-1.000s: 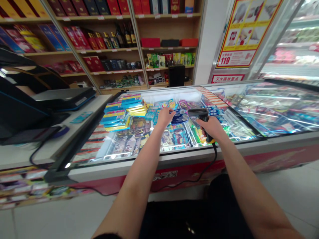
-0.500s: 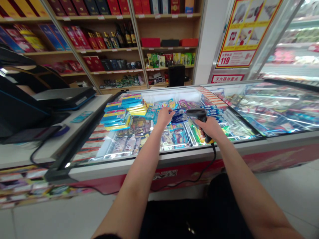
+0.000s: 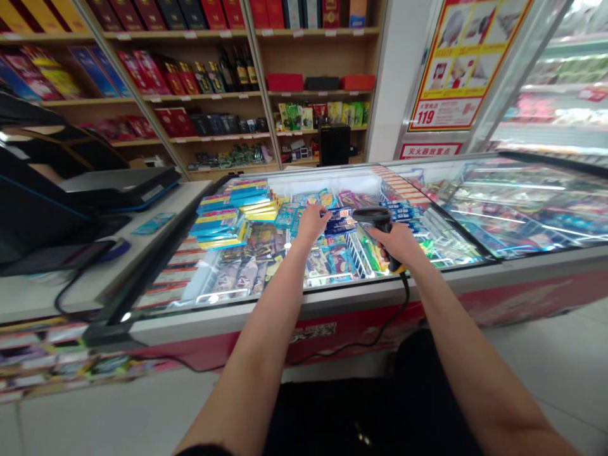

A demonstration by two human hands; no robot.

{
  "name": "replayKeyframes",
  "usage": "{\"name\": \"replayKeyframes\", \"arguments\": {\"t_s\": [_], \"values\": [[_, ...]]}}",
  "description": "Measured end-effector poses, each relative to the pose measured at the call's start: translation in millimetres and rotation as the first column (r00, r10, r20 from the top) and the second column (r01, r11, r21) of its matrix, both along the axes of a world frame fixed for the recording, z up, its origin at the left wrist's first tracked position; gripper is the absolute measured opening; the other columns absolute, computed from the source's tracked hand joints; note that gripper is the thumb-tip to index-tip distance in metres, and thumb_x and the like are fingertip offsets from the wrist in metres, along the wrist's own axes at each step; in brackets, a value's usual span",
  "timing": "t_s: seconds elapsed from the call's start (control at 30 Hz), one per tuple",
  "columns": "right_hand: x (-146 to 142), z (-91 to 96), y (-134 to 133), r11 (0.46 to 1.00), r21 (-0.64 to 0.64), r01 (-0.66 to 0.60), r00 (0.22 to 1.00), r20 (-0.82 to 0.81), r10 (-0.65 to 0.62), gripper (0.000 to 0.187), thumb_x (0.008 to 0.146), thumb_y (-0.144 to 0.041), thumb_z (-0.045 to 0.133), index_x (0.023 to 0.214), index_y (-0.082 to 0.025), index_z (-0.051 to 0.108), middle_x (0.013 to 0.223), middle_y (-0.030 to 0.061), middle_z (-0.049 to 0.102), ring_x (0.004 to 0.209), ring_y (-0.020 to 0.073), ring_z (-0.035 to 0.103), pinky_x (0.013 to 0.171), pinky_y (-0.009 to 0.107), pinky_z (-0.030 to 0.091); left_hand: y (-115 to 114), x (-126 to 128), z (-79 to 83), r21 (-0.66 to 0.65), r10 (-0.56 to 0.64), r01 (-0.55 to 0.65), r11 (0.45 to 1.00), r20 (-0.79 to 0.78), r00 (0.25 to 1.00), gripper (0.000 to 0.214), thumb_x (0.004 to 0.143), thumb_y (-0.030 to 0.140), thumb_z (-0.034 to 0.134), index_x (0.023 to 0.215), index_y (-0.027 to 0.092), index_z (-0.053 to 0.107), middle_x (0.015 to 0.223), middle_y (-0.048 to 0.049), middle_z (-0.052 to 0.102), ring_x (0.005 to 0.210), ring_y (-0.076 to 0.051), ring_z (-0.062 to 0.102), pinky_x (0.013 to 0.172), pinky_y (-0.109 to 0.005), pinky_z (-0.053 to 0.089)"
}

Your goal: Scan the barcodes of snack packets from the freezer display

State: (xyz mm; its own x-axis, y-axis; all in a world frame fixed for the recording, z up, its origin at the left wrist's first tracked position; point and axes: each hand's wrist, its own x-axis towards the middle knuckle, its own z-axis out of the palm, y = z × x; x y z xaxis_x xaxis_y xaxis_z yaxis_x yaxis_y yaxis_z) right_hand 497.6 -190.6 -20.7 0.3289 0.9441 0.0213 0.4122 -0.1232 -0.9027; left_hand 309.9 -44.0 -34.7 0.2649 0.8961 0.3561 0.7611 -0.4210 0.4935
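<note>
My right hand (image 3: 398, 244) is wrapped around the handle of a black barcode scanner (image 3: 373, 216) with a yellow-trimmed base. The scanner's head points left at a small pile of dark blue packets (image 3: 339, 223) on the freezer's glass top. At the left end of that pile, my left hand (image 3: 313, 223) has its fingers closed on a blue packet. A small reddish patch shows on the top packet. Light blue packets (image 3: 287, 215) lie just left of my left hand. Beyond the scanner is another group of blue packets (image 3: 403, 210).
Stacked blue-and-yellow packets (image 3: 221, 221) cover the left of the chest freezer (image 3: 294, 310). The scanner's cable (image 3: 406, 297) hangs down the front and runs left. A counter (image 3: 109, 266) with a scale (image 3: 123, 183) stands at left. Shelves (image 3: 204, 95) of boxes line the back.
A reddish patch has appeared on the top blue packet in front of the scanner. Both hands keep nearly the same place, and the view has shifted very slightly.
</note>
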Motion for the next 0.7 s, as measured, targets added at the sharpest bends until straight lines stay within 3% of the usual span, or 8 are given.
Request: {"name": "replayKeyframes", "arguments": {"t_s": [0.7], "values": [[-0.7,3.9,-4.3,1.0,0.003,-0.002,1.0,0.031,0.002,0.03,0.084,-0.036,0.064,0.062,-0.019,0.052,0.045,0.0008,0.054,0.033,0.0141,0.052,0.034,0.024,0.043,0.8,1.8,-4.2,0.033,-0.012,0.012,0.999,0.019,1.0,0.023,0.088,0.033,0.058,0.098,0.018,0.073,0.1,-0.0085,0.07,0.096,-0.02,0.063,0.089,-0.028,0.046]]}}
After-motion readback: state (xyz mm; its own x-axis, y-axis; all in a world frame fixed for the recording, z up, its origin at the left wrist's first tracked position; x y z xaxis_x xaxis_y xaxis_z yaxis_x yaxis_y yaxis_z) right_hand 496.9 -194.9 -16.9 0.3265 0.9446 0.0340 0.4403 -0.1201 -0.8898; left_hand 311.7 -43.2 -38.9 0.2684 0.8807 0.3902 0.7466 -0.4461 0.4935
